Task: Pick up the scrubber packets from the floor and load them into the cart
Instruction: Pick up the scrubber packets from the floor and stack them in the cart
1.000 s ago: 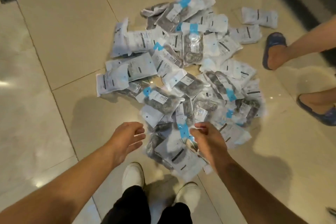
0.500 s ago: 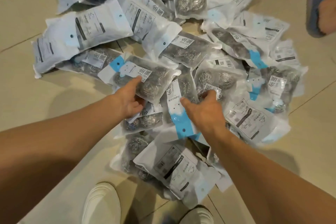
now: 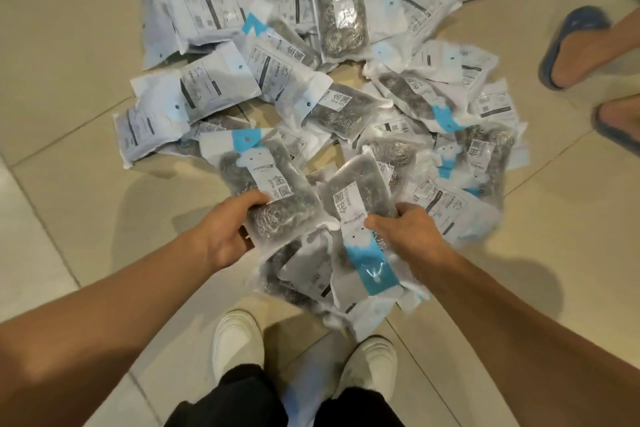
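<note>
Left hand (image 3: 225,236) and right hand (image 3: 412,236) each clasp a clear packet (image 3: 266,180) of steel scrubbers, apparently lifted since half a second ago; pile (image 3: 346,45) beyond both grips

You're indoors, prob. a shop backroom or stockroom; can't tell exactly. Clues: glossy beige tiled floor (image 3: 69,184) w/ grout lines, a big heap of identical retail scrubber packets (image 3: 332,87) w/ barcodes & hang-holes dumped on it, a 2nd person's blue slippers (image 3: 568,45) nearby.
</note>
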`<state>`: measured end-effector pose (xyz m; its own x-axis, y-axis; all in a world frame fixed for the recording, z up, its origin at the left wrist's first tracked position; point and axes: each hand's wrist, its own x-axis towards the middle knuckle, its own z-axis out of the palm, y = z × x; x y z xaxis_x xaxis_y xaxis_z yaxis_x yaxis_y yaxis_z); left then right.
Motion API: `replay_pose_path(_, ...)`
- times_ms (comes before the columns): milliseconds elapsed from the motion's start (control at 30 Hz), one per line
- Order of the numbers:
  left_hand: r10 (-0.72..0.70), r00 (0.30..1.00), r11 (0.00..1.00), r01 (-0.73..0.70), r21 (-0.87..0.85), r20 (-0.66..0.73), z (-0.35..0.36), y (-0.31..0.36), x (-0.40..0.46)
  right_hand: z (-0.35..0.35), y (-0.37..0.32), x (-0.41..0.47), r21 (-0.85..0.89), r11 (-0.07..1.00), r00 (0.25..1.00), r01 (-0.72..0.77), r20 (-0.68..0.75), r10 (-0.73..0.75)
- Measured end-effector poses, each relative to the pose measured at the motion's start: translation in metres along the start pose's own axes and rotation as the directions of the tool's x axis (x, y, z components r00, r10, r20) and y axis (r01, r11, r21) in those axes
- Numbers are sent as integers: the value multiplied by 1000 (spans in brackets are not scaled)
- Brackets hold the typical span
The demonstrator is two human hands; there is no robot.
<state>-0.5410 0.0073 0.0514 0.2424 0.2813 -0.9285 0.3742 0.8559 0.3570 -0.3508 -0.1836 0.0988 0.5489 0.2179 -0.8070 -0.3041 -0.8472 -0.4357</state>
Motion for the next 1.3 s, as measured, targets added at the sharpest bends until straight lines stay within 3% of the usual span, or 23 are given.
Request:
replay_pose_path(167,81,983,984,-105,145,163,-14,27,-151,-53,-22,-140,215,976,999,18,40,-27)
replay_pose_path(333,128,973,925,-187,331,191,-12,77,-320,-101,-68,-282,281,960,997,11,69,-32)
replay_pose_path(600,244,923,865,-346,364,297,12,131,-546,-169,-124,-486,460,887,975,48,173,-143)
replay_pose_path(700,299,900,851,-403,338,318,19,135,-591,-181,-144,-544,527,831,968,179,55,-243)
replay_pose_path(833,270,891,875,-386,293,365,27,147,-615,-190,-147,-583,581,765,956,278,-92,-278)
replay_pose_path(1033,234,819,803,-467,370,524,50,185,-630,-189,-143,-606,618,721,937,312,-325,-127)
replay_pose_path(1300,-5,684,701,-517,491,729,108,186,-664,-179,-105,-676,723,589,843,360,-523,126)
